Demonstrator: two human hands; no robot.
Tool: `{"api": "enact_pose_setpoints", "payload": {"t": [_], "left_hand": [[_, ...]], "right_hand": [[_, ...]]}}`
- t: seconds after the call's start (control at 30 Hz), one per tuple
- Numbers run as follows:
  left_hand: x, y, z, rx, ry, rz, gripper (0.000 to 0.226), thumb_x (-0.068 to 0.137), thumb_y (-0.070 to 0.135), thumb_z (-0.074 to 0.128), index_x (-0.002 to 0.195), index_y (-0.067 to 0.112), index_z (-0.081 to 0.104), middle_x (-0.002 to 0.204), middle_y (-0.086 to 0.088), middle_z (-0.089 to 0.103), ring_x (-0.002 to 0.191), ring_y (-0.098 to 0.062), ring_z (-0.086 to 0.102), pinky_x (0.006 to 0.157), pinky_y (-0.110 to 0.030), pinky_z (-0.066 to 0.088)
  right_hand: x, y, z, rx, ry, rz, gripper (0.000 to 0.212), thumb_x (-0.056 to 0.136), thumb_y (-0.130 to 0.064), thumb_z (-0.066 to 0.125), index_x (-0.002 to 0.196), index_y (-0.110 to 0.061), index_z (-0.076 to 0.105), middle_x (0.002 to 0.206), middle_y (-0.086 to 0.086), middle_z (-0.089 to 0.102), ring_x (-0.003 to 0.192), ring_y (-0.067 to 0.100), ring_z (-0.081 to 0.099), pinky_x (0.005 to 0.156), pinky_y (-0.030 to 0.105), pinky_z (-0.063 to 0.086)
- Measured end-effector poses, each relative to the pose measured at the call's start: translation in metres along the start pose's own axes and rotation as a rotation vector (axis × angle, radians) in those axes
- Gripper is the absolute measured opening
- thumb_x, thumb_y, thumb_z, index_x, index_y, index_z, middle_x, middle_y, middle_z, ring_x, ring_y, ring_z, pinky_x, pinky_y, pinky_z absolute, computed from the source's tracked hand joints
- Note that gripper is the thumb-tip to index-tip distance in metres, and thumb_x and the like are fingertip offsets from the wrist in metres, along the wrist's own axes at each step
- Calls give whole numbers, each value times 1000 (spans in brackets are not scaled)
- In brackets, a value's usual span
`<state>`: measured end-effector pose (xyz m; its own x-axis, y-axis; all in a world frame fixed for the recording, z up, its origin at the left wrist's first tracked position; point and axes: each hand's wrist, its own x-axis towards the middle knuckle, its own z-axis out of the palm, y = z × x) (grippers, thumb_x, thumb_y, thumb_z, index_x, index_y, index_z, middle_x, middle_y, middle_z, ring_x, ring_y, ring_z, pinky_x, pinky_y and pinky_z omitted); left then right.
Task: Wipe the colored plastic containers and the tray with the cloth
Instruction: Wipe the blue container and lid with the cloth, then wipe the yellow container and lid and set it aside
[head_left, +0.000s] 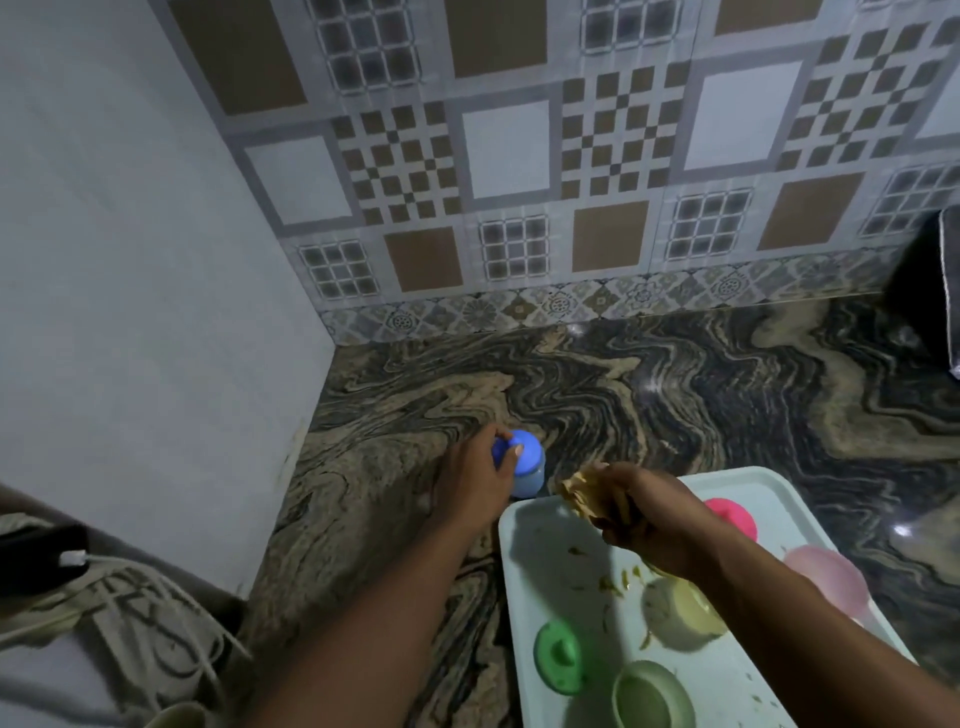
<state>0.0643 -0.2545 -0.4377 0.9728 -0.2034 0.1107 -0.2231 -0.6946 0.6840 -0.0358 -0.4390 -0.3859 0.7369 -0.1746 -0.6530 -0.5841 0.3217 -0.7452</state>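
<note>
Left hand (480, 475) gripping blue container (525, 470) on marbled desk (675, 395); right hand (641, 514) clutching cloth (582, 493) over soiled tray (540, 561) holding pink, yellow, green containers.

One blue lidded plastic container (525, 467); one pale rectangular plastic tray (540, 566); one tan cloth (584, 491); on the tray, one green lid (558, 656), one pink lid (730, 514), and three open cups: green (652, 696), yellow (680, 613), pink (826, 577).

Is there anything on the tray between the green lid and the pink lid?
Yes. In the head view, the yellow container and food scraps lie between the green lid and pink lid.
</note>
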Motion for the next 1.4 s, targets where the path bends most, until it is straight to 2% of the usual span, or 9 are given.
{"api": "enact_pose_setpoints", "payload": {"t": [0.13,0.63,0.73,0.93,1.0,1.1,1.23,1.3,1.4], "left_hand": [[10,-3,4,12,-35,94,13,91,35,65,97,23,66,97,3,70,89,-21,63,73,-34,49],[10,-13,-1,61,-152,254,23,92,44,53,96,22,57,97,3,63,87,-23,59,71,-40,51],[18,-6,-8,98,-273,197,17,96,38,58,100,22,54,95,3,59,89,-25,57,70,-39,50],[23,2,-12,132,-345,129,16,96,38,60,97,25,50,91,0,58,86,-28,57,73,-43,52],[24,-2,-10,105,-330,90,16,93,40,63,95,29,52,91,2,60,86,-26,59,74,-42,53],[27,-8,-9,25,-319,38,25,85,41,68,104,32,55,107,5,65,98,-22,63,85,-43,54],[26,-1,-8,-15,-304,45,62,82,40,72,137,28,45,138,0,54,125,-23,54,100,-39,47],[21,9,-8,14,-224,126,65,82,43,70,139,28,44,141,-1,52,129,-24,50,103,-40,44],[6,35,-10,65,-120,290,53,87,37,69,136,26,49,138,2,49,123,-22,51,98,-35,45]], "right_hand": [[1,1,-2,-6,5,-11,14,94,-18,55,90,-15,68,76,11,58,60,20,53,63,30,38],[2,-5,13,108,84,-5,14,95,-21,56,86,-11,61,66,12,48,56,22,51,57,30,40],[5,-3,14,222,121,49,28,96,-32,52,79,-10,57,69,16,45,58,27,48,52,29,42],[-5,-7,5,362,10,46,60,91,-62,53,75,-9,74,80,16,74,75,31,67,65,37,49],[-11,-9,0,337,-25,7,44,92,-47,61,74,-10,76,82,14,74,73,29,69,67,39,53],[-16,-11,-13,293,-2,-31,18,98,-14,50,98,-12,67,83,10,67,74,26,67,74,42,56],[-29,-19,-37,252,35,-126,44,94,-3,33,96,-7,77,84,14,74,74,27,73,77,42,59],[-36,-22,-48,239,63,-185,50,89,-3,30,105,-5,77,109,22,74,96,36,72,99,47,50],[-41,-25,-65,254,95,-237,54,83,0,29,117,-1,72,123,29,67,116,44,64,110,54,42]]}}
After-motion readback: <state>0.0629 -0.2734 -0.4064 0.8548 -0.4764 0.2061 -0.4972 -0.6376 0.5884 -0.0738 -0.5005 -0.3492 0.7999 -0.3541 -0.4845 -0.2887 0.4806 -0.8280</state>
